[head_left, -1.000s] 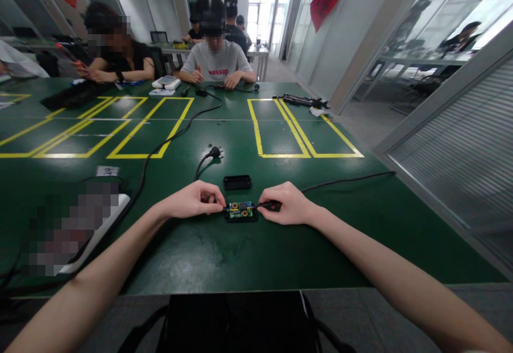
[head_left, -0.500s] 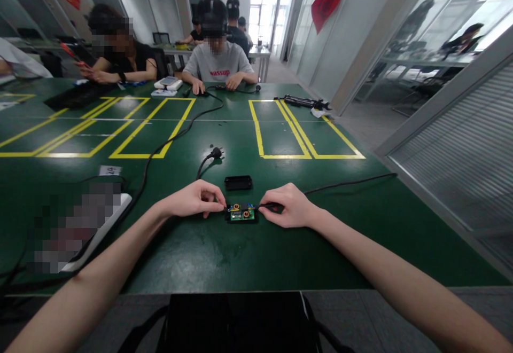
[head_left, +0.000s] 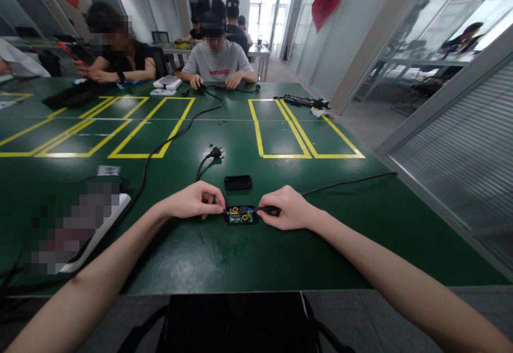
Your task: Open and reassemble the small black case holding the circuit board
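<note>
A green circuit board (head_left: 240, 217) with copper-wound coils and coloured wires sits in an open black case (head_left: 255, 221) on the table. At the case's left end, my left hand (head_left: 196, 201) is closed, thumb and forefinger pinching the power cord (head_left: 199, 169) where it seems to enter; the fingers partly hide this spot. My right hand (head_left: 286, 209) is closed round the black cable (head_left: 274, 211) at the opposite end. That cable trails off to the right. Just behind the case lies its black cover (head_left: 238, 182), hollow side up. The cord's plug (head_left: 217, 153) rests farther back.
A white device (head_left: 120, 206), partly blurred out, lies at left beside a long black cable (head_left: 150, 155). Yellow tape (head_left: 286, 156) marks rectangles on the green table (head_left: 192, 267). Across it, people sit; one person's hands (head_left: 232, 80) handle a cable. A black folded stand (head_left: 302, 101) lies far right.
My right hand has shifted slightly left and down with the cable. The board and wires look a little lower in the case. My left hand keeps nearly the same place.
</note>
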The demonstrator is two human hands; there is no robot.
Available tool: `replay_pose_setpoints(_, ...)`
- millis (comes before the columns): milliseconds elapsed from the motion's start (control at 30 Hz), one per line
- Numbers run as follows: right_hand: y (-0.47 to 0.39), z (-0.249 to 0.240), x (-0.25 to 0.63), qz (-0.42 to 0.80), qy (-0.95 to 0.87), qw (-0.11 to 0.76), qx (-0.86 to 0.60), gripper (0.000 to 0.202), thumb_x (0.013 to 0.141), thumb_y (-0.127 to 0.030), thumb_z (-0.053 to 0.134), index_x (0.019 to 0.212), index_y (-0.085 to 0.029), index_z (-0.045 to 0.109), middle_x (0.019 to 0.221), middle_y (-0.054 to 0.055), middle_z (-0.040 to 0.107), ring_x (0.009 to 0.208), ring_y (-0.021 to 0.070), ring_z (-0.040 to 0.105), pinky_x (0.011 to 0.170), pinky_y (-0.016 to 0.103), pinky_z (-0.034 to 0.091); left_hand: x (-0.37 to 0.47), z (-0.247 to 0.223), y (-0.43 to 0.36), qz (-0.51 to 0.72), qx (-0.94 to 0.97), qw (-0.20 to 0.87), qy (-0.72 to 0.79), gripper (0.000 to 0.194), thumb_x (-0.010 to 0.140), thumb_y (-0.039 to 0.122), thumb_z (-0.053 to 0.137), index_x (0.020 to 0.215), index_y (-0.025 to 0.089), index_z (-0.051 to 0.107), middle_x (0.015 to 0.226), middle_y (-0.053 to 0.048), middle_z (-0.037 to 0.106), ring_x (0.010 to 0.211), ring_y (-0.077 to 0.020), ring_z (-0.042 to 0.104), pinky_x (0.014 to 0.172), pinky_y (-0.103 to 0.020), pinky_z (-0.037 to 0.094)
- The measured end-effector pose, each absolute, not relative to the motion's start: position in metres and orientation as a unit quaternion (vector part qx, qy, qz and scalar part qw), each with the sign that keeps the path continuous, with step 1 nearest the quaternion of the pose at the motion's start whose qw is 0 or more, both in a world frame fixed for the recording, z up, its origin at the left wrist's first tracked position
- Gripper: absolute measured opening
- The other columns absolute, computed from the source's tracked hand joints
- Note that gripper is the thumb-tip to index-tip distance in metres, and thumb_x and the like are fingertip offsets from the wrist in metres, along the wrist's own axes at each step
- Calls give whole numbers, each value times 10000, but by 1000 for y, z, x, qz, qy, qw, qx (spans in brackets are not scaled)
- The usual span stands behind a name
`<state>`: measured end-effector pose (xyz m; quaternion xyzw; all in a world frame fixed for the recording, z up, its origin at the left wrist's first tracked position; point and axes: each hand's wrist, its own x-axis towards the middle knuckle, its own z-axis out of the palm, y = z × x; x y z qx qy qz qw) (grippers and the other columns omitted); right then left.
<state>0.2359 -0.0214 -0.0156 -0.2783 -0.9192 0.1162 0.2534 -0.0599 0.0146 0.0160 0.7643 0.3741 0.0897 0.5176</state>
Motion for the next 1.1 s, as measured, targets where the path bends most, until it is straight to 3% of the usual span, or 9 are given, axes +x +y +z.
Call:
replay_pose_setpoints(100, -19, -16, 236, 109, -920, 249, -284, 151, 905, -242, 610, 771, -187, 653, 622, -18, 671, 513, 107, 574, 521, 224, 358, -59, 14, 14, 92, 764, 514, 378, 314, 810, 455, 741, 857, 144, 743, 596, 13, 632, 508, -103, 551, 529, -199, 394)
replay_pose_setpoints(300, -13, -18, 237, 52, -910, 273, -308, 128, 963, -247, 589, 957, -182, 699, 779, 25, 749, 626, 145, 669, 578, 246, 416, -58, 3, 16, 177, 779, 452, 397, 297, 847, 435, 688, 858, 139, 713, 528, 43, 532, 473, -88, 469, 476, -180, 319)
replay_pose_setpoints(433, -10, -19, 238, 80, -910, 270, -305, 147, 999, -253, 560, 940, -188, 678, 881, 49, 728, 747, 160, 687, 652, 249, 465, -58, -1, 17, 203, 802, 411, 384, 264, 851, 401, 680, 825, 141, 711, 539, 50, 495, 484, -77, 415, 473, -180, 288)
replay_pose_setpoints(700, -6, -19, 244, 95, -926, 222, -291, 128, 992, -270, 620, 895, -193, 650, 885, 39, 682, 752, 159, 642, 645, 253, 428, -55, 5, 14, 202, 827, 377, 365, 244, 871, 370, 645, 761, 154, 681, 691, 2, 632, 621, -115, 535, 568, -207, 399)
replay_pose_setpoints(900, -7, -14, 244, 35, -944, 174, -279, 239, 1077, -281, 484, 962, -195, 676, 930, 59, 694, 801, 164, 644, 670, 263, 419, -53, 5, 13, 221, 854, 327, 339, 276, 879, 339, 622, 662, 170, 599, 691, 9, 582, 648, -123, 509, 614, -235, 388)
replay_pose_setpoints(1100, -4, -12, 240, -5, -954, 182, -238, 236, 1049, -236, 503, 894, -179, 672, 845, 61, 675, 754, 175, 603, 673, 287, 421, -51, 4, 12, 222, 853, 320, 347, 263, 871, 341, 607, 668, 173, 600, 691, 7, 583, 653, -128, 517, 621, -241, 390)
